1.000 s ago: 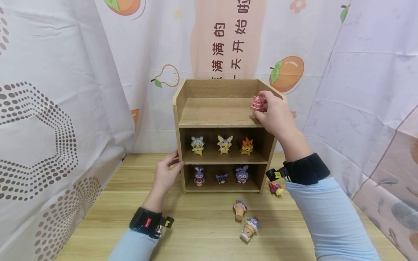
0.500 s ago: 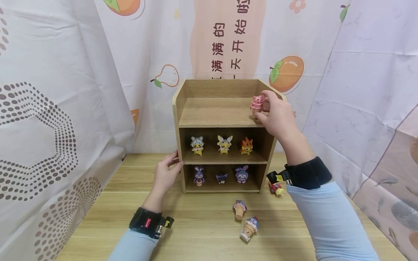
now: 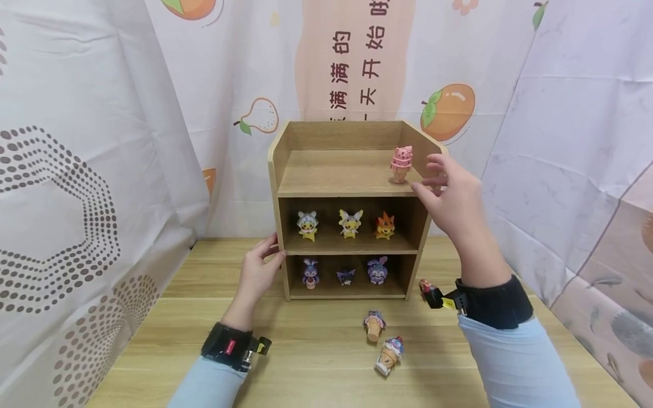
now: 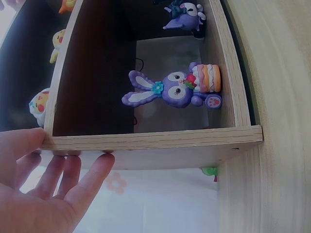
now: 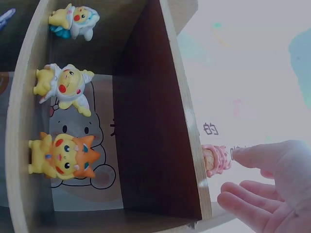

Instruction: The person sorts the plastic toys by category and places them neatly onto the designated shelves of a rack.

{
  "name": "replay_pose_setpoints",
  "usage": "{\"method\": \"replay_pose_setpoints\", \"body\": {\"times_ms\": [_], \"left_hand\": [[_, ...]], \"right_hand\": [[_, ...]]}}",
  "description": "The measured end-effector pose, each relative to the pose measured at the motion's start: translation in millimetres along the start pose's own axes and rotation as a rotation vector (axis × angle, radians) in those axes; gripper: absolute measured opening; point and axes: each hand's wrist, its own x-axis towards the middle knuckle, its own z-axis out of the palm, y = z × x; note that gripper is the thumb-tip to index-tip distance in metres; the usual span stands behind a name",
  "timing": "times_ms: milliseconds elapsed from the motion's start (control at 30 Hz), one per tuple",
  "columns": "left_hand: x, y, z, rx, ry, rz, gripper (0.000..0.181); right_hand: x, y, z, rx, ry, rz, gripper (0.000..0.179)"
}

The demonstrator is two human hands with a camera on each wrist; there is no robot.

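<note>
A pink ice-cream-cone figurine [image 3: 401, 164] stands upright on the top board of a wooden shelf [image 3: 336, 194], near its right side. Just right of it is my right hand [image 3: 454, 195], fingers spread apart and holding nothing; a gap shows between hand and figurine. My left hand [image 3: 260, 269] touches the shelf's left side panel with its fingertips, as the left wrist view also shows. Yellow figurines [image 3: 350, 225] and an orange-hooded one [image 3: 385, 225] stand on the middle level. On the bottom level are a purple rabbit figurine [image 4: 175, 90] and two other purple ones.
Two cone figurines [image 3: 374, 327] [image 3: 389, 356] lie on the wooden table [image 3: 306, 362] before the shelf. A red figurine [image 3: 425, 286] lies right of the shelf, partly hidden by the right wrist camera. A printed curtain [image 3: 229, 68] hangs behind.
My right hand has let go of the pink cone figurine and drawn back to the right and slightly down. The figurine stays on the top board. My left hand keeps its place.
</note>
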Motion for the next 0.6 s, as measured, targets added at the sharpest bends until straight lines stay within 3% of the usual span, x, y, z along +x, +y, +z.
{"method": "replay_pose_setpoints", "body": {"times_ms": [267, 600], "left_hand": [[1.2, -0.8, -1.0, -0.022, 0.006, -0.022, 0.051], [-0.3, 3.5, -1.7, -0.002, 0.005, -0.001, 0.05]], "right_hand": [[-18.5, 8, -5, 0.041, 0.064, -0.027, 0.04], [-39.6, 22, -9, 0.127, 0.171, 0.036, 0.036]]}}
